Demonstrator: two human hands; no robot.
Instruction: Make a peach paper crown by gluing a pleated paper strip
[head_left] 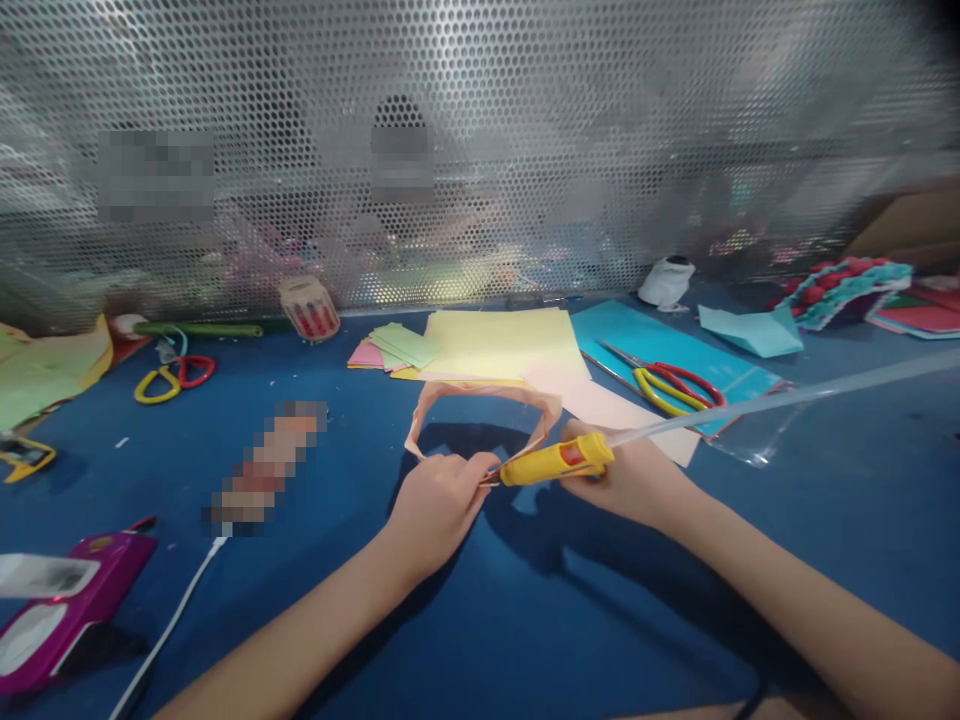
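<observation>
My left hand pinches the near end of a peach paper strip, which is bent into an open frame standing above the blue table. In my right hand is a yellow glue gun, pointing left. Its dark nozzle meets the strip at my left thumb and fingertips. A long translucent glue stick runs out of the gun's back end to the right. Part of my right hand's grip is hidden behind the gun body. Behind the strip lie yellow paper sheets and a pale pink piece of paper.
Scissors rest on blue paper to the right; another pair of scissors lies at left. A purple device and a white cable occupy the near left. A perforated metal panel stands along the back.
</observation>
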